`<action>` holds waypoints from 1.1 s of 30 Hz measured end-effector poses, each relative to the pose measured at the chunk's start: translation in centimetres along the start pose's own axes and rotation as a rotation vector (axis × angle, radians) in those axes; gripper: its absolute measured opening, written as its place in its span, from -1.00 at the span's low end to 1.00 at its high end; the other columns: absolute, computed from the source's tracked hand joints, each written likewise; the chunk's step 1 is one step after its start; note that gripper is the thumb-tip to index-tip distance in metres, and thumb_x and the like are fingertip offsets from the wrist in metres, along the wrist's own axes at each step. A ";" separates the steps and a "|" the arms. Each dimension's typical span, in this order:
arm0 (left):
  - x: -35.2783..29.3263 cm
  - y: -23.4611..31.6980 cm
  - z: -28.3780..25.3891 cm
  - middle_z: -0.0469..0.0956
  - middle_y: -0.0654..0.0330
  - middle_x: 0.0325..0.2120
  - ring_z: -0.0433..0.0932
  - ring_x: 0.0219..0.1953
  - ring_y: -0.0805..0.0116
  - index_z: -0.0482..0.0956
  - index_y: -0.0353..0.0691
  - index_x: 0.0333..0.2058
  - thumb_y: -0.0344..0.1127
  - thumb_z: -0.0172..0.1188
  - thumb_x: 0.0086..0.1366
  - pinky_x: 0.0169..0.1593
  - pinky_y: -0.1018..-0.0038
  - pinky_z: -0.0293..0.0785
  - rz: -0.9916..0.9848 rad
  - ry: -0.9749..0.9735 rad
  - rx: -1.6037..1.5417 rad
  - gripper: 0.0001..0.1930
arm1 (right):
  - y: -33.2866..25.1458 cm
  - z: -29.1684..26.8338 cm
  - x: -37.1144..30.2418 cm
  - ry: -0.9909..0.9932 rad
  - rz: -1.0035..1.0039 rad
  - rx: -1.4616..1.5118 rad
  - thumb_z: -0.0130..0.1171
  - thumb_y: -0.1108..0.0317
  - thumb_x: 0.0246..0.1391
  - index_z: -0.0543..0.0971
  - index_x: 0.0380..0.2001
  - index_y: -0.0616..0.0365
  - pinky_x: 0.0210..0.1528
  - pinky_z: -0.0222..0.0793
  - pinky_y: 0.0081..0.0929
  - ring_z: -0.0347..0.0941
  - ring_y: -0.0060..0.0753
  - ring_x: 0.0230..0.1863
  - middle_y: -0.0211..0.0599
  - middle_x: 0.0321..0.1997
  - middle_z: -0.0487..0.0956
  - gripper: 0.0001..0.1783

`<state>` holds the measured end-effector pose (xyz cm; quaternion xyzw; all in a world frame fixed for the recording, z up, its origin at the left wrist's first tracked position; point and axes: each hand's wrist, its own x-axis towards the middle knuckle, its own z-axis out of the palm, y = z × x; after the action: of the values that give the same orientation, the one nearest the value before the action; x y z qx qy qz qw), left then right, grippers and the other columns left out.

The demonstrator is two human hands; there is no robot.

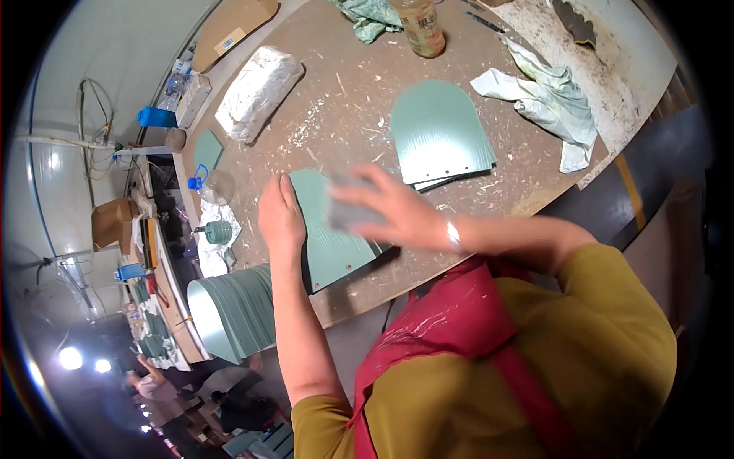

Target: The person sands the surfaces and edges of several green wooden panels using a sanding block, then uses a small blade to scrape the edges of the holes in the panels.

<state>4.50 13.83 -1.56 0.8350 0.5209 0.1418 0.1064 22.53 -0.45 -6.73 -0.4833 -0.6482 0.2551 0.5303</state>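
Observation:
A green arch-topped panel (336, 249) with small holes along its straight end lies in front of me on the table. My left hand (281, 214) grips its left edge, with the fingers close together. Over the panel's upper right part is my right hand (394, 210), blurred by motion and closed on a grey pad (348, 205); the pad's exact kind is too smeared to tell. Right of it rests a small pile of like green panels (440, 130). By my left forearm, many more stand in a curved row, a stack of green panels (241, 310).
The brown worktop (344, 99) is strewn with pale scraps. On it are a white wrapped bundle (258, 92), a bottle (422, 29), and a crumpled pale cloth (547, 99). At the left edge sit a clear jug (218, 186) and a green bottle (218, 232). Other people are at lower left.

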 end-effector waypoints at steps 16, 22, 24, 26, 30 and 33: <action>0.2 0.6 -0.5 0.53 -0.13 -0.13 0.47 -0.03 -0.15 0.50 -0.29 -0.02 -0.20 -0.10 0.47 0.04 0.14 0.37 0.057 0.050 -0.042 -0.67 | 2.7 -3.3 10.0 -0.141 0.218 -0.122 0.14 0.02 0.17 0.47 0.20 -0.04 0.17 0.34 -0.21 0.42 0.06 0.12 0.01 0.15 0.42 -0.44; -6.1 3.2 -3.2 0.42 -0.06 0.15 0.36 0.19 -0.12 0.44 -0.24 0.14 -0.21 0.09 0.36 0.25 0.10 0.24 0.294 0.132 -0.167 -0.58 | -1.1 -8.3 10.0 -0.251 0.206 -0.371 0.12 -0.05 0.16 0.52 0.14 0.01 0.16 0.36 -0.22 0.45 0.02 0.10 -0.07 0.10 0.49 -0.44; -10.5 5.1 -2.9 0.37 0.06 0.23 0.34 0.24 -0.04 0.42 -0.16 0.19 -0.11 0.21 0.27 0.27 0.07 0.22 0.444 -0.019 0.023 -0.46 | -3.5 -7.1 9.7 -0.345 0.202 -0.446 0.11 -0.06 0.16 0.52 0.13 0.02 0.14 0.37 -0.20 0.46 0.03 0.10 -0.08 0.10 0.48 -0.44; -12.0 5.2 -2.3 0.35 0.14 0.26 0.33 0.26 0.02 0.42 -0.12 0.21 -0.03 0.27 0.19 0.26 0.06 0.22 0.479 -0.052 0.118 -0.37 | -4.0 -4.4 9.4 -0.317 0.125 -0.515 0.09 -0.03 0.14 0.58 -0.02 0.07 0.05 0.43 -0.13 0.52 0.08 -0.05 -0.05 -0.05 0.53 -0.52; -12.0 4.1 -1.3 0.35 0.19 0.27 0.34 0.26 0.06 0.42 -0.08 0.22 0.00 0.30 0.15 0.26 0.08 0.22 0.512 -0.014 0.099 -0.33 | -1.2 1.3 15.3 -0.325 0.143 -0.577 0.09 -0.06 0.13 0.59 -0.04 0.07 0.05 0.43 -0.12 0.52 0.09 -0.04 -0.02 -0.04 0.55 -0.50; -12.3 4.3 -1.3 0.34 0.18 0.28 0.36 0.25 0.09 0.42 -0.04 0.22 0.00 0.30 0.15 0.25 0.08 0.24 0.486 0.020 0.111 -0.34 | -1.9 1.3 18.9 -0.492 0.222 -0.606 0.08 -0.08 0.14 0.57 0.01 0.08 0.09 0.39 -0.09 0.49 0.09 0.03 0.00 0.00 0.54 -0.47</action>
<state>2.50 0.98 -0.48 0.9388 0.3129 0.1425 0.0181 21.15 15.98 2.82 -0.6094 -0.7454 0.2164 0.1621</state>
